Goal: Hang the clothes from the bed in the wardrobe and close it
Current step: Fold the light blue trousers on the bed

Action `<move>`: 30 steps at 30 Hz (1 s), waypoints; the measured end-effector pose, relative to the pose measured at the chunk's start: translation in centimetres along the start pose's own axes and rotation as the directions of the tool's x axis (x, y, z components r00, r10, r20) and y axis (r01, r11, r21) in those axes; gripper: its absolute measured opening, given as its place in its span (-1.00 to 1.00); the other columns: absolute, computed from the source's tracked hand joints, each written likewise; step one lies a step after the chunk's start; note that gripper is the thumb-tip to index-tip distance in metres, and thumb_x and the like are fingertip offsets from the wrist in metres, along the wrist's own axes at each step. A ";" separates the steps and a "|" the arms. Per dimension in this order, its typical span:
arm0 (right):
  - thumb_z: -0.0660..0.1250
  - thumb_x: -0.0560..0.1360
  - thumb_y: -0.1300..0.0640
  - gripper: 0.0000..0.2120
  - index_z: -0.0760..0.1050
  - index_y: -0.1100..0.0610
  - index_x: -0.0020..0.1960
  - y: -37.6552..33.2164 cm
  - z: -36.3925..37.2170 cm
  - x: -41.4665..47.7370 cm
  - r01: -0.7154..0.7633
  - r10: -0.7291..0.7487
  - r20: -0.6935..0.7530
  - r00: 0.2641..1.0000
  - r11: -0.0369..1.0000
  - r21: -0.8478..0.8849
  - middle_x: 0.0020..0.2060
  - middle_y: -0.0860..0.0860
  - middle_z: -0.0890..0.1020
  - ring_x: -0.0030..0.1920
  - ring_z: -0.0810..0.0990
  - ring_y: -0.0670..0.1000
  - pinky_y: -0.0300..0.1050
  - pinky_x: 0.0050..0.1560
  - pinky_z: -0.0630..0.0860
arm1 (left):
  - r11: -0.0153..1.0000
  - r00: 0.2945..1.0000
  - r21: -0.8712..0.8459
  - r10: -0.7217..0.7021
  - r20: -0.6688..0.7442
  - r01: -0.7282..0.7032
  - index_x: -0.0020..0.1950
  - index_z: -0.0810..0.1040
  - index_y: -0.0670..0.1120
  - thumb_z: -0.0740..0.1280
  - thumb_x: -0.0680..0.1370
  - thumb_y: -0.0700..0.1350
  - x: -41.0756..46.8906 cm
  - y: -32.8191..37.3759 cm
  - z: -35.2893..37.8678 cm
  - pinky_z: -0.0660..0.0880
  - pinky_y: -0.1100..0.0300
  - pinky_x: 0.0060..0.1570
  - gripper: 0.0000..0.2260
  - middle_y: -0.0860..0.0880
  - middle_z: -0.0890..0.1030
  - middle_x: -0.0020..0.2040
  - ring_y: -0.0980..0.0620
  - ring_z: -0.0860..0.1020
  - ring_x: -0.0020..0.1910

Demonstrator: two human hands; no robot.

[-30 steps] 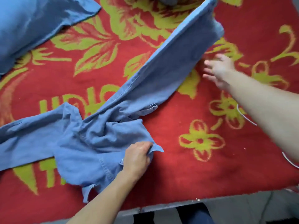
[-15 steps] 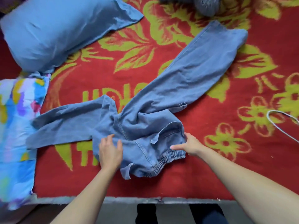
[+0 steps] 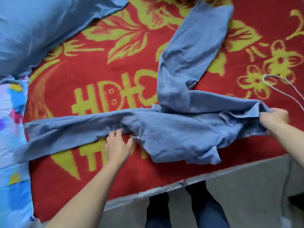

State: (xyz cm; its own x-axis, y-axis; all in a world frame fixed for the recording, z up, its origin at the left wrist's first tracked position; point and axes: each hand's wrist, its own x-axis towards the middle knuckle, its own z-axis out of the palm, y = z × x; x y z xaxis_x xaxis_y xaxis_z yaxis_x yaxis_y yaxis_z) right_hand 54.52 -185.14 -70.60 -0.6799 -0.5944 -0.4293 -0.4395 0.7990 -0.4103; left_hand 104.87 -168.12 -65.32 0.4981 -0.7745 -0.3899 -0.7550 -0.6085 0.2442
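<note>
Beside the trousers (image 3: 172, 129) lie a pillow (image 3: 41, 27) and wire hanger (image 3: 283, 86).

A single head-worn wide-angle camera looks steeply down from close above at the bed's red blanket (image 3: 115, 175), taking in both forearms and the floor (image 3: 246, 191) below.

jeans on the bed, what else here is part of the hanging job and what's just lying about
Part of the job:
- blue jeans, waistband in the grip of the right hand
- left hand, open, at one leg
- wire hanger at the right edge

Just lying about:
- blue pillow
- multicoloured bedding at the left
- red floral blanket underneath
</note>
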 end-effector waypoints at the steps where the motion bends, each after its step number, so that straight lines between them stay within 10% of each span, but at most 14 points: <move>1: 0.41 0.05 -0.02 -0.51 0.59 -0.02 -0.01 -0.4 -1.0 -0.1 -0.024 0.025 -0.049 0.998 0.999 0.021 -0.09 0.08 0.67 -0.02 0.67 0.19 0.22 0.01 0.60 | 0.997 0.997 0.025 0.075 0.029 -0.076 0.28 0.47 -0.07 0.39 0.46 0.06 -0.2 0.8 0.4 0.40 -0.05 0.15 -0.57 -0.14 0.46 0.21 -0.19 0.43 0.21; 5: 0.44 0.39 -0.11 -0.30 0.33 0.18 0.40 -1.2 -1.0 -7.9 -0.152 0.170 -0.103 0.980 0.974 0.169 0.30 0.21 0.49 0.26 0.50 0.20 0.00 0.25 0.41 | 0.943 0.942 0.100 0.301 0.151 -0.318 0.39 0.40 0.00 0.45 0.39 0.10 -1.2 4.1 3.4 0.39 -0.03 0.18 -0.40 -0.17 0.37 0.36 -0.19 0.36 0.32; 8: 0.39 0.40 -0.23 -0.23 0.37 0.35 0.34 2.7 2.5 -14.0 -0.409 0.392 0.117 0.912 0.877 0.250 0.30 0.25 0.49 0.23 0.51 0.26 0.09 0.25 0.45 | 0.873 0.917 0.309 0.305 0.258 -0.377 0.50 0.21 0.05 0.47 0.34 0.17 -1.5 5.0 5.6 0.29 -0.05 0.29 -0.19 -0.23 0.16 0.50 -0.20 0.17 0.46; 13: 0.40 0.46 0.02 -0.75 0.58 0.23 -0.10 3.6 5.8 -17.9 -0.269 0.188 0.277 0.942 0.918 0.292 -0.11 0.17 0.67 -0.12 0.60 0.13 -0.09 -0.12 0.47 | 0.747 0.885 0.483 0.437 0.162 -0.457 0.04 0.60 -0.03 0.51 0.28 -0.04 -0.6 5.2 7.5 0.44 -0.08 -0.01 -0.65 -0.24 0.47 0.24 -0.25 0.44 0.20; 19: 0.31 0.40 0.14 -0.81 0.52 0.27 -0.10 -1.9 -2.4 -7.2 0.003 0.052 -0.086 0.995 0.843 0.538 -0.27 0.02 0.53 -0.20 0.46 -0.02 -0.16 -0.29 0.42 | 0.762 0.805 0.267 0.580 0.124 -0.590 0.00 0.58 -0.09 0.21 0.48 0.08 -0.9 11.5 7.2 0.47 -0.01 -0.19 -0.70 -0.11 0.56 -0.13 -0.20 0.55 -0.14; 25: 0.36 0.40 0.05 -0.50 0.36 0.20 0.28 -2.3 -8.0 0.6 0.074 -0.076 -0.164 0.983 0.997 -0.016 0.25 0.23 0.49 0.25 0.48 0.25 0.12 0.20 0.39 | 0.936 0.940 -0.107 0.323 -0.105 -0.334 -0.10 0.56 -0.09 0.32 0.53 -0.02 1.7 19.0 5.1 0.44 0.02 -0.15 -0.85 -0.06 0.58 -0.16 -0.11 0.54 -0.12; 30: 0.25 0.37 0.11 -0.38 0.31 0.11 0.43 -5.2 -3.5 -3.4 0.625 -0.671 -0.010 0.742 0.697 -0.351 0.45 0.21 0.30 0.45 0.25 0.23 0.18 0.40 0.17 | 0.867 0.995 -0.498 -0.045 -0.087 -0.005 0.14 0.55 -0.15 0.30 0.45 0.21 10.7 24.0 4.0 0.46 -0.02 0.14 -0.53 -0.13 0.61 0.04 -0.13 0.56 0.05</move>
State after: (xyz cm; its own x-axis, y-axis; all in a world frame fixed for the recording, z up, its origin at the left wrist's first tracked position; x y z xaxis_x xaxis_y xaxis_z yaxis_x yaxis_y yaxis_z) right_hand 57.08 -186.91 -64.18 -0.2154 -0.9759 -0.0349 -0.9377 0.2167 -0.2716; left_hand 90.35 -190.31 -67.18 0.5667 -0.7587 -0.3213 -0.4444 -0.6099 0.6562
